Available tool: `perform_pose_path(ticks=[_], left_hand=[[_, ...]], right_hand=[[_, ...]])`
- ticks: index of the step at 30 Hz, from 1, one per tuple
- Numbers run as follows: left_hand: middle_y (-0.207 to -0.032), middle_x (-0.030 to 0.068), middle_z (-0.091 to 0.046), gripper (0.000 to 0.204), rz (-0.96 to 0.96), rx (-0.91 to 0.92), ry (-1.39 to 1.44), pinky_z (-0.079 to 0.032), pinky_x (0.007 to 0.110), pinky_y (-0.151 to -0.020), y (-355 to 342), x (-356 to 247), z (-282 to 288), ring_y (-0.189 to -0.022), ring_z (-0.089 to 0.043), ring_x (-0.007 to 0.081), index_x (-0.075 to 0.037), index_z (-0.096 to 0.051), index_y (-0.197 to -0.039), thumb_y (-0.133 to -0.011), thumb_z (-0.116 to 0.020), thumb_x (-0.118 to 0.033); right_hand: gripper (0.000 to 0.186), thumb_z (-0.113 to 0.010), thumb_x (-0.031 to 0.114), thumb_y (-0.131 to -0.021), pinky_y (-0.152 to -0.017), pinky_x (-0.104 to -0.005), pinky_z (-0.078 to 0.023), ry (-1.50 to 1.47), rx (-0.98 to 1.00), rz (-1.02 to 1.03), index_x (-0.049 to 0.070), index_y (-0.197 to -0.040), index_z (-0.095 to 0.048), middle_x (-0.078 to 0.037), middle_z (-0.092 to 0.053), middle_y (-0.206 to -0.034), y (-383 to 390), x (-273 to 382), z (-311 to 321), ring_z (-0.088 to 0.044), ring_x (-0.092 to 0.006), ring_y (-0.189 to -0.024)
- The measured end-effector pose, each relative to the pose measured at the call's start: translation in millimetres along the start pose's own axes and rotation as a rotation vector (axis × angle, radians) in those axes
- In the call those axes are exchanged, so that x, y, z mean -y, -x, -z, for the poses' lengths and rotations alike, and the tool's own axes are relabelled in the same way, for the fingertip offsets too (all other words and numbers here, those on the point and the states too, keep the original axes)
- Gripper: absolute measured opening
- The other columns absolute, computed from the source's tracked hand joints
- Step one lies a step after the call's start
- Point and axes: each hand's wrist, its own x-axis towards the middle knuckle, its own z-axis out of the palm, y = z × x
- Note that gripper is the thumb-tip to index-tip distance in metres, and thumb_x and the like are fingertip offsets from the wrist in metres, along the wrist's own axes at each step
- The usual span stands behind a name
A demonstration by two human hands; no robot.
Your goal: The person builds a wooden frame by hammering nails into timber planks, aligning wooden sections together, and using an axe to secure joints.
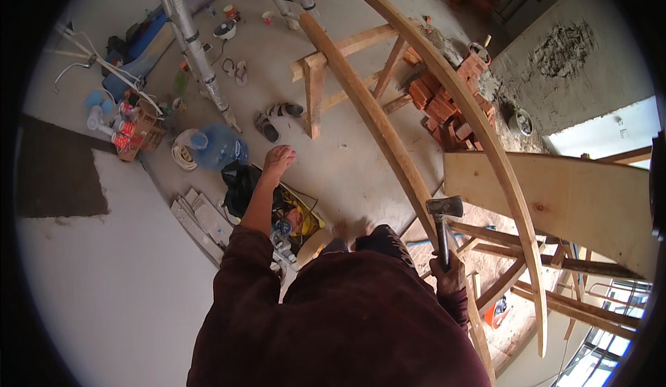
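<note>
My right hand is closed around the black grip of a hatchet. Its dark, broad head points away from me, over a long wooden beam that runs from the far middle down past my right side. My left hand is raised in front of me to the left, apart from the beam. Its fingers are curled together, and whatever they may hold is too small to make out. Below that forearm sits an open box of tools and a black bag.
A second long beam lies to the right, across a wooden trestle. Red bricks are piled beyond a plywood board. A ladder, sandals, a blue water jug and cartons stand on the left.
</note>
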Motion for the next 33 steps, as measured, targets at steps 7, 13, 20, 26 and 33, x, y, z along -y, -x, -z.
perform_pose_path(ticks=[7,13,20,26,33], left_hand=[[-0.134,0.0198,-0.056,0.071,-0.126,0.060,-0.105,-0.050,0.043,-0.096,-62.2,-57.6,-6.7,-0.116,-0.061,0.0285,-0.002,-0.044,-0.141,-0.090,-0.072,-0.041],[-0.144,0.0266,-0.043,0.114,-0.501,-0.076,-0.844,-0.039,0.053,-0.105,-102.9,-144.1,-21.4,-0.131,-0.044,0.0418,0.001,-0.027,-0.150,-0.067,-0.086,-0.052],[-0.134,0.0281,-0.053,0.114,-0.789,-0.178,-1.278,-0.036,0.053,-0.106,-157.4,-215.2,-42.0,-0.128,-0.046,0.0419,0.008,-0.038,-0.140,-0.061,-0.084,-0.061],[-0.121,0.0261,-0.063,0.098,-0.712,0.242,-1.291,-0.043,0.050,-0.101,-204.2,-249.2,-50.7,-0.114,-0.060,0.0414,0.003,-0.046,-0.136,-0.065,-0.084,-0.051],[-0.134,0.0290,-0.054,0.095,-0.777,0.461,-1.031,-0.045,0.048,-0.103,-227.0,-229.2,-44.2,-0.123,-0.054,0.0450,0.003,-0.037,-0.143,-0.069,-0.084,-0.034]], right_hand=[[0.025,-0.070,0.022,-0.086,-0.060,-0.0343,-0.049,0.083,0.149,0.219,0.000,-0.099,-0.068,-0.011,-0.065,-0.070,-103.1,57.9,-11.7,-0.063,-0.0196,-0.063],[0.028,-0.071,0.022,-0.087,-0.069,-0.0377,-0.051,-0.033,0.071,0.447,0.002,-0.107,-0.066,-0.014,-0.066,-0.087,-199.9,101.2,-53.9,-0.066,-0.0264,-0.076],[0.049,-0.070,0.035,-0.084,-0.089,-0.0388,-0.049,-0.054,0.019,0.188,-0.002,-0.116,-0.065,-0.019,-0.066,-0.109,-254.1,146.7,-95.6,-0.065,-0.0305,-0.100],[0.042,-0.066,0.032,-0.088,-0.094,-0.0471,-0.045,-0.134,-0.064,-0.116,0.001,-0.116,-0.064,-0.020,-0.067,-0.105,-268.1,181.6,-147.3,-0.063,-0.0396,-0.102],[0.038,-0.060,0.052,-0.090,-0.103,-0.0486,-0.031,0.246,-0.246,-0.295,0.016,-0.098,-0.069,-0.009,-0.070,-0.089,-278.9,187.8,-185.8,-0.067,-0.0272,-0.095]])
